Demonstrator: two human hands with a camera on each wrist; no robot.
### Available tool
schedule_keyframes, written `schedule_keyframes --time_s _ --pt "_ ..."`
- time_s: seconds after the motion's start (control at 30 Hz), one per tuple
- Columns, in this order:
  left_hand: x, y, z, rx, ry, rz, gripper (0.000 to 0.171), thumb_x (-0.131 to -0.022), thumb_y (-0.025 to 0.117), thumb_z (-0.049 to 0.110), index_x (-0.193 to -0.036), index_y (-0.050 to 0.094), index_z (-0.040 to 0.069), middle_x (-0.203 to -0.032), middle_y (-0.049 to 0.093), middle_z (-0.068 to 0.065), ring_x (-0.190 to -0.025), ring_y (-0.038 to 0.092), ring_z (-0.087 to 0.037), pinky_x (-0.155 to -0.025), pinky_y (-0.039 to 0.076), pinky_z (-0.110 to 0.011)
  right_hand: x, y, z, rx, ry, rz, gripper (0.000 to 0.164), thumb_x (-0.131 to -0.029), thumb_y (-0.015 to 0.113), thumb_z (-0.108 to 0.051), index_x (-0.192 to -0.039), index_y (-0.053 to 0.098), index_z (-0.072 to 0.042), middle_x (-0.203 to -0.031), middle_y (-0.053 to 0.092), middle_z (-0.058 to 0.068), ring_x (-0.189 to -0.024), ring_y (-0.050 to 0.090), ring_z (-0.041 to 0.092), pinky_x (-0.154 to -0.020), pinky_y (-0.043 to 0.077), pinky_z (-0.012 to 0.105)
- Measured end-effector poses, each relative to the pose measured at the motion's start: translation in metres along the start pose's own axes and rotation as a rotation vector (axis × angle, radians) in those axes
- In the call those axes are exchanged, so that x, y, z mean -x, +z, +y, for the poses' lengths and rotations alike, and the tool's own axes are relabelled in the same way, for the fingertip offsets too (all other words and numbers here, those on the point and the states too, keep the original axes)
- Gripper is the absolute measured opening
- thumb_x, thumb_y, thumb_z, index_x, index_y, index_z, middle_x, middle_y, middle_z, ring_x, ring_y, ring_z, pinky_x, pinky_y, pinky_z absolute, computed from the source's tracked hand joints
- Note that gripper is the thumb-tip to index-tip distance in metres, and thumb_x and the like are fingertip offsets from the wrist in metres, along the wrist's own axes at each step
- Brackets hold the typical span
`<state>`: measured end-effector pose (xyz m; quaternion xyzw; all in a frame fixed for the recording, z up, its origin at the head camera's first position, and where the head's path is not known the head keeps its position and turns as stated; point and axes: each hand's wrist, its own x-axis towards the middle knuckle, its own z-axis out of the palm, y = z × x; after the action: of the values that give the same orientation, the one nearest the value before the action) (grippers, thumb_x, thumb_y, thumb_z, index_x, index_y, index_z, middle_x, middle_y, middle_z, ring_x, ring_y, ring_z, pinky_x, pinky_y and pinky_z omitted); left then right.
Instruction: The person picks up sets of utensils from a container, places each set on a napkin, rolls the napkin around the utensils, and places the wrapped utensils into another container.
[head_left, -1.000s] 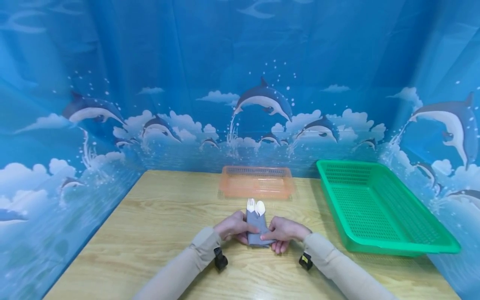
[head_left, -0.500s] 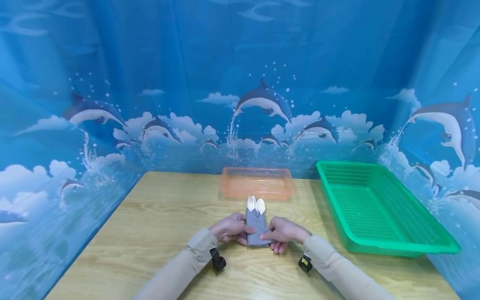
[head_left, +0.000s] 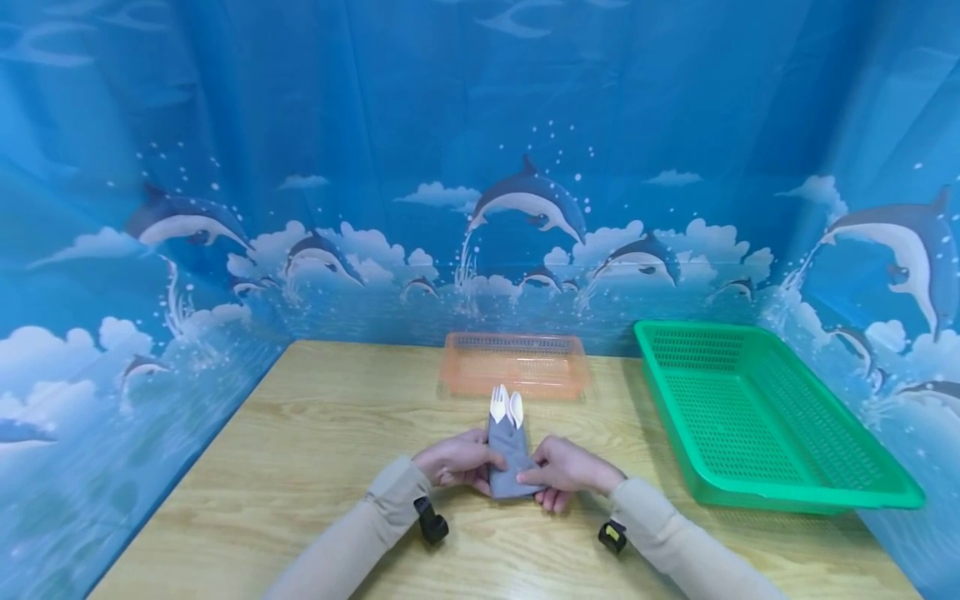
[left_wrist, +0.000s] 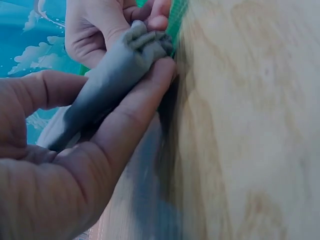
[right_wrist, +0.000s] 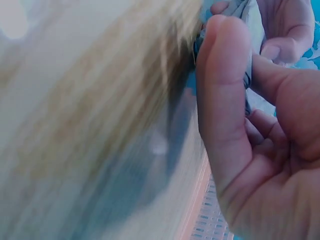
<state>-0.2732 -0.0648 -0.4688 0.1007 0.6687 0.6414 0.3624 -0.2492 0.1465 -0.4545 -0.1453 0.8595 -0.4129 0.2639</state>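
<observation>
A grey cloth napkin [head_left: 510, 454] is folded round a white fork [head_left: 498, 405] and a white spoon [head_left: 516, 410], whose heads stick out of its far end. My left hand [head_left: 459, 461] holds the napkin's left edge, thumb on top and fingers beneath. On the other side my right hand [head_left: 567, 468] pinches the lower right corner between thumb and fingers. Seen in the left wrist view, the napkin [left_wrist: 112, 75] is rolled in layers at its near end. In the right wrist view the fingers [right_wrist: 227, 100] cover most of the cloth.
An orange plastic basket [head_left: 517, 388] stands at the back of the wooden table [head_left: 315, 433]. To the right is a larger green basket [head_left: 697, 479] with perforated walls. A blue dolphin-print curtain [head_left: 420, 125] hangs behind and at both sides.
The napkin with the fork and spoon has shifted slightly left and tilted, its top leaning left. The left hand has moved a little left with it; both hands keep their hold.
</observation>
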Motion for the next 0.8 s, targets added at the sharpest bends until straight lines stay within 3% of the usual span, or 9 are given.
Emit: schedule_keyframes --time_s 0.23,0.43,0.57,0.8 --pt "0.004 0.002 0.002 -0.001 0.022 -0.022 0.055 -0.080 0.052 -0.002 -0.134 0.040 -0.007 -0.109 0.068 -0.021 -0.090 0.071 -0.027 -0.070 0.062 -0.032 0.003 0.003 -0.003 -0.002 -0.043 0.015 0.023 -0.092 0.068 -0.023 -0.082 0.064 -0.003 -0.063 0.066 0.010 -0.046 0.062 0.012 -0.046 0.057 0.032" --pt "0.001 0.002 0.005 0.022 0.089 0.005 0.053 -0.087 0.055 -0.002 -0.138 0.041 -0.004 -0.119 0.065 -0.018 -0.103 0.068 -0.029 -0.087 0.059 -0.041 0.007 -0.003 -0.007 0.076 -0.124 0.137 0.027 -0.093 0.068 -0.027 -0.075 0.064 -0.007 -0.060 0.066 0.008 -0.043 0.059 0.011 -0.044 0.056 0.035" --pt "-0.001 0.002 0.012 0.028 0.127 0.025 0.043 -0.090 0.063 0.001 -0.131 0.051 -0.003 -0.116 0.068 -0.015 -0.101 0.069 -0.026 -0.090 0.058 -0.040 0.010 -0.008 -0.015 0.118 -0.165 0.208 0.029 -0.093 0.068 -0.028 -0.071 0.063 -0.008 -0.060 0.066 0.013 -0.041 0.056 0.009 -0.045 0.056 0.041" --pt "-0.005 0.004 0.016 0.132 0.161 0.057 0.042 -0.090 0.068 0.004 -0.129 0.053 -0.001 -0.115 0.068 -0.013 -0.098 0.070 -0.023 -0.089 0.058 -0.040 0.014 -0.017 -0.020 -0.028 -0.136 0.230 0.032 -0.091 0.069 -0.030 -0.071 0.063 -0.006 -0.057 0.063 0.011 -0.041 0.053 0.008 -0.048 0.056 0.045"
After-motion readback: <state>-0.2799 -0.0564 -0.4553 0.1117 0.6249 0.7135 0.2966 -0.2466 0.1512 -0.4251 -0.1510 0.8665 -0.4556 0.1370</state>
